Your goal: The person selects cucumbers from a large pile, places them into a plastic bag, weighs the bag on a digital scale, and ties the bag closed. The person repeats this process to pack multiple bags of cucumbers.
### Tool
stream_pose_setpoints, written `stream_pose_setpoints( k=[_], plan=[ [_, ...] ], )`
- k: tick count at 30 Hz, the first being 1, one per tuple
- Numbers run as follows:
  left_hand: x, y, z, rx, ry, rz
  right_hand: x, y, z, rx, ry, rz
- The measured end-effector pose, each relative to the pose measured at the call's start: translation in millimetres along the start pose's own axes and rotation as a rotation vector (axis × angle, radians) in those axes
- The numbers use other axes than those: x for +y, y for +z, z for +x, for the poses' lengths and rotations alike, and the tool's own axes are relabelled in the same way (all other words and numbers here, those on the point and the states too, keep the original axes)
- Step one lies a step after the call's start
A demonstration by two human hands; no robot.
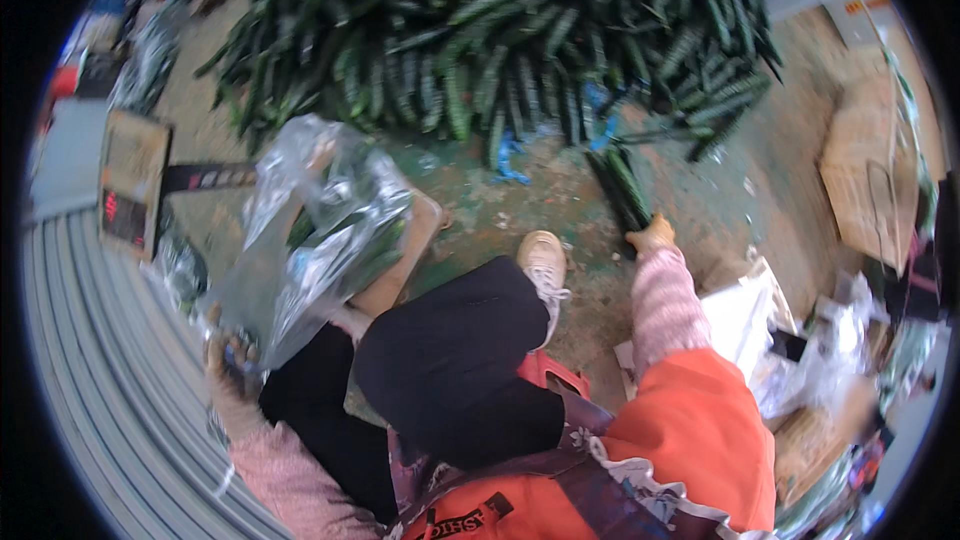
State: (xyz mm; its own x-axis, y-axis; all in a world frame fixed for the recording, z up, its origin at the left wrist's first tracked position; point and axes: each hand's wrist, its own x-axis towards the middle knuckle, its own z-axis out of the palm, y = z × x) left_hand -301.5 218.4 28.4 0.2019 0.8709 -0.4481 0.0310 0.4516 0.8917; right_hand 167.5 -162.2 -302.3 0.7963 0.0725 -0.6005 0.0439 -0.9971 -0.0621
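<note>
Two or so dark green cucumbers are gripped at their near ends by my right hand, low over the floor beside my white shoe. Beyond it lies a large heap of cucumbers. On my left, a clear plastic bag with cucumbers in it rests on the platform of a scale. My left hand is at the bag's near left edge, seemingly holding the plastic; its fingers are partly hidden and blurred.
The scale's display stands at the left, by a corrugated metal sheet. Blue plastic strips lie at the heap's edge. A cardboard box stands at the right, with white plastic bags nearer me. Part of a red stool shows beneath me.
</note>
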Motion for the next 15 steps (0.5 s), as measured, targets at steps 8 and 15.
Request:
stream_pose_setpoints(
  k=[8,15],
  plan=[
    [8,14,-1,-0.003,0.026,-0.026,-45,-7,-80,-0.806,-0.325,1.114],
    [3,22,-20,-0.372,0.06,-0.174,-295,-103,-225,-1.086,-1.271,1.087]
  ],
)
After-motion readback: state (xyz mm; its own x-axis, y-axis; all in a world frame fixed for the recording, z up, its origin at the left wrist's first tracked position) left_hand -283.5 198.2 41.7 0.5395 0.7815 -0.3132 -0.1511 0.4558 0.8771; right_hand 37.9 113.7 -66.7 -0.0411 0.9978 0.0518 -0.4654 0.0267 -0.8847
